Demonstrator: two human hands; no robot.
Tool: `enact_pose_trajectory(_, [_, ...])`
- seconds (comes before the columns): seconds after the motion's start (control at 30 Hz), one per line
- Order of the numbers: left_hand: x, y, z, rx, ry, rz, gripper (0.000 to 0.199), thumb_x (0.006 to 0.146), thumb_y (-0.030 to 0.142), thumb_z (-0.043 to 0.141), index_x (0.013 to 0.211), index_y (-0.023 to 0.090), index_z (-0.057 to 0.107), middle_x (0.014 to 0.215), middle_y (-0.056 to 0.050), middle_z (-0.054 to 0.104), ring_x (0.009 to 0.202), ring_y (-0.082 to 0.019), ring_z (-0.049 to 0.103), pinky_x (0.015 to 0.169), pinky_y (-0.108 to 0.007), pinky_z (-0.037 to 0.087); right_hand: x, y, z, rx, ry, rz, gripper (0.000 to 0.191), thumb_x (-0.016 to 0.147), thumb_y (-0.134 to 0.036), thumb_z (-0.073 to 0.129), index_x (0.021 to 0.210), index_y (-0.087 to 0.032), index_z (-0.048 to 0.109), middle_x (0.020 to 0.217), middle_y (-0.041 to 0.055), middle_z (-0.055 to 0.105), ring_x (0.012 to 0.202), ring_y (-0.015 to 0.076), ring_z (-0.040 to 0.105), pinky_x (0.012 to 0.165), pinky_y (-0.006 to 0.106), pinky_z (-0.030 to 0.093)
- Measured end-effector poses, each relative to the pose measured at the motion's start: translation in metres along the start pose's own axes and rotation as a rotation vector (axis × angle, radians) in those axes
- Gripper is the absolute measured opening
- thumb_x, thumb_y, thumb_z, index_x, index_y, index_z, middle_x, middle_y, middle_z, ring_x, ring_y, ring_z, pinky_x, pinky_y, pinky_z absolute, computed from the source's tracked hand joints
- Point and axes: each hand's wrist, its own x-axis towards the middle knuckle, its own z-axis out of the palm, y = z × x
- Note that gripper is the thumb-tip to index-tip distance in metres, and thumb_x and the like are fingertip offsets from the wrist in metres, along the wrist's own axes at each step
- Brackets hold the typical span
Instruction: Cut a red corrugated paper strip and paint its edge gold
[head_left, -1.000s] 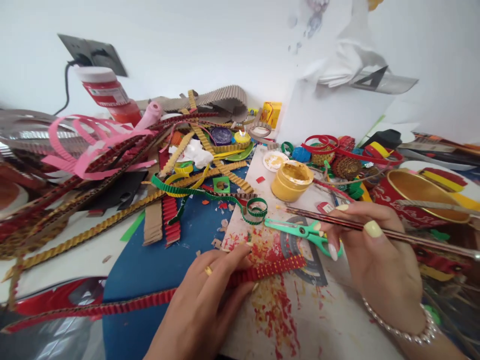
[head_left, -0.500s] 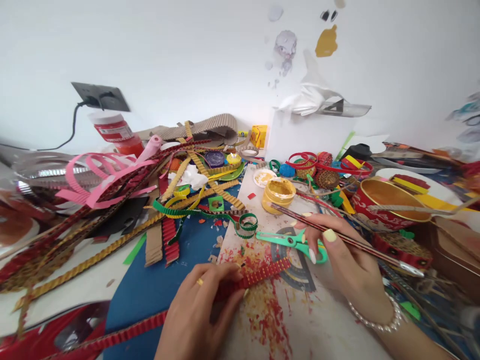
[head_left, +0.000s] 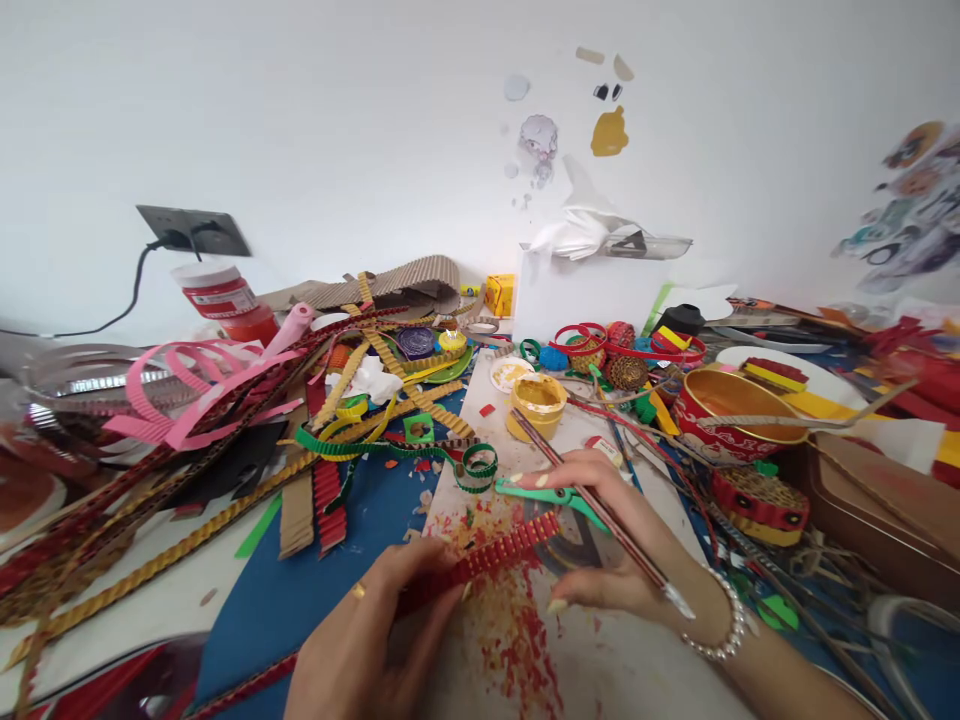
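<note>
Between the thumb and fingers of my left hand is a red corrugated strip with yellow marks on its ridges, its free end pointing right. My right hand has thumb and fingers spread wide, and a dark red brush lies across it, one end near the open yellow paint jar. Green-handled scissors lie partly under the right fingers. Just left of them rests a green paper coil. A paint-stained board is beneath both hands.
Corrugated strips and pink paper loops crowd the left side. At the right stand a red and gold bowl and a brown box. A red-labelled jar is by the wall socket.
The view has shifted. My right hand has moved over the scissors and its thumb has spread away from the fingers; the brush now slopes more steeply. My left hand still holds the strip.
</note>
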Motion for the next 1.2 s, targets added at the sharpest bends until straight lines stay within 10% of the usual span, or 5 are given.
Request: enact_pose_trajectory(1.2, [0.003, 0.013, 0.01, -0.045, -0.048, 0.065, 0.037, 0.097, 0.043, 0.044, 0.13, 0.028, 0.037, 0.097, 0.006, 0.074, 0.084, -0.007, 0.071, 0.08, -0.014, 0.054, -0.006, 0.007, 0.009, 0.079, -0.148, -0.012, 0.029, 0.086, -0.022, 0.066, 0.109, -0.026, 0.05, 0.098, 0.0002, 0.065, 0.09, 0.0133, 0.058, 0.079, 0.024, 0.045])
